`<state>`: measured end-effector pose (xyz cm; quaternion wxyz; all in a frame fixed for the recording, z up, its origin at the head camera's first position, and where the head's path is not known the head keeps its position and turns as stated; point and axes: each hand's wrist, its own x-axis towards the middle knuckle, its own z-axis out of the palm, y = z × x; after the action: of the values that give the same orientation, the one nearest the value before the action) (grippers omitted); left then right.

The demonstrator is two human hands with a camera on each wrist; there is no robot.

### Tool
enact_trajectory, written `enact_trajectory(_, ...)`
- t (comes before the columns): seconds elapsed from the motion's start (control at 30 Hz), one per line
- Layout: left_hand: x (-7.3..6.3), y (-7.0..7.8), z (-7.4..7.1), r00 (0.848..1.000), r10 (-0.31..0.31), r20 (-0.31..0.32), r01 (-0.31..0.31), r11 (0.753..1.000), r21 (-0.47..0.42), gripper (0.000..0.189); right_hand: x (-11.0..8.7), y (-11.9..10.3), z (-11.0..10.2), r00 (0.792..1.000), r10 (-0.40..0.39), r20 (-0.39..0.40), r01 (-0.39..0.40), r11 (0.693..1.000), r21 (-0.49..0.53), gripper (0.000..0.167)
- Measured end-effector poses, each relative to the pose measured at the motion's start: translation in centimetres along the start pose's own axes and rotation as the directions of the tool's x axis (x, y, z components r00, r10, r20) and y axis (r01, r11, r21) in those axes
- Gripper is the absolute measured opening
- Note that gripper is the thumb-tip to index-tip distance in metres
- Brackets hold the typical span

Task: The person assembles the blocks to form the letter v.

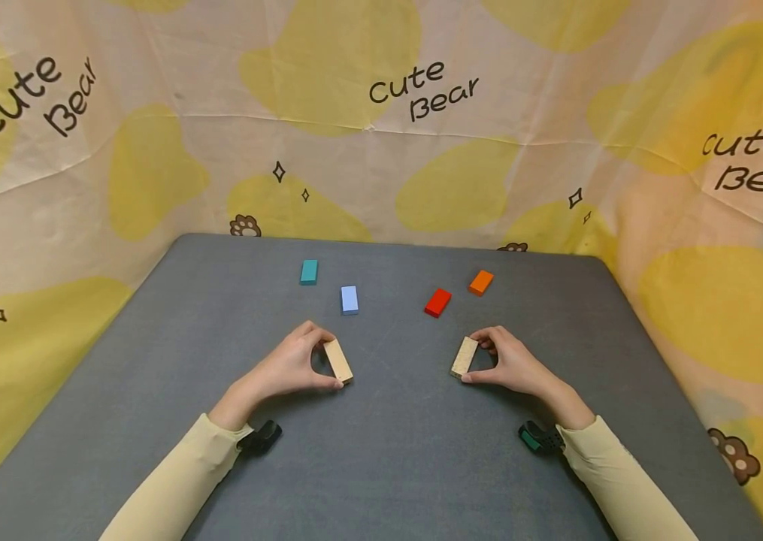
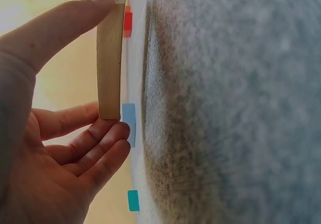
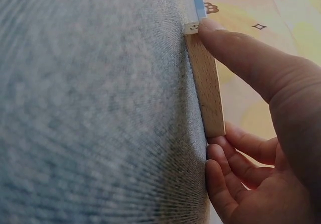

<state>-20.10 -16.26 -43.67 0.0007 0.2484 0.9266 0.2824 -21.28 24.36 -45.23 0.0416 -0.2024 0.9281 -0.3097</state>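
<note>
My left hand (image 1: 296, 362) pinches a plain wooden block (image 1: 338, 361) lengthwise, thumb on its near end and fingers at the far end. In the left wrist view that block (image 2: 110, 63) shows its bare wood grain, with a shadow on the table beside it. A second wooden block (image 1: 464, 357) is held the same way by my right hand (image 1: 513, 364). Its near end carries a dark mark in the right wrist view, where the block (image 3: 206, 86) lies close along the table surface. A gap of grey table separates the two blocks.
Beyond the hands lie a teal block (image 1: 309, 272), a light blue block (image 1: 349, 300), a red block (image 1: 438, 302) and an orange block (image 1: 481, 282). The grey table (image 1: 395, 458) ends at a yellow-patterned cloth (image 1: 354, 165) behind and at both sides.
</note>
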Motion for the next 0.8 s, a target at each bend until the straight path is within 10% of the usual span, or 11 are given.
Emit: enact_trajectory(0.8, -0.47, 0.53, 0.71, 0.999, 0.039, 0.021, -0.039, 0.999, 0.000, 0.068, 0.07, -0.12, 0.14, 1.000, 0.014, 0.004, -0.014, 1.000, -0.014, 0.075)
